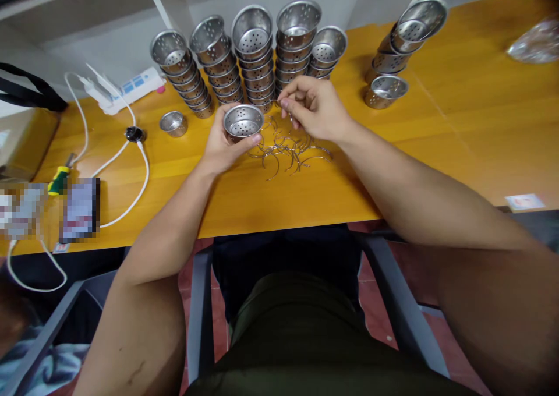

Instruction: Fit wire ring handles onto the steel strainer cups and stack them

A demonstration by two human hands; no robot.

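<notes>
A small perforated metal cup point(243, 122) is gripped in my left hand point(223, 142), thumb along its near rim and its mouth facing up. My right hand point(317, 108), just to the right of the cup, pinches a thin curved wire point(274, 101) between thumb and fingers. Beneath and between both hands, a loose pile of curved wire pieces point(286, 151) lies on the table. Right behind the hands stand several tall stacks of the same perforated cups point(252, 35); the right hand overlaps the lower part of two of them.
One small cup point(173, 124) stands alone at left; a leaning stack point(395, 52) and a single cup point(386, 91) are at right. Left on the wooden table point(174, 209) are a power strip point(133, 90), white cables, a screwdriver point(59, 180) and a phone point(80, 209). Clear plastic point(536, 42) lies far right.
</notes>
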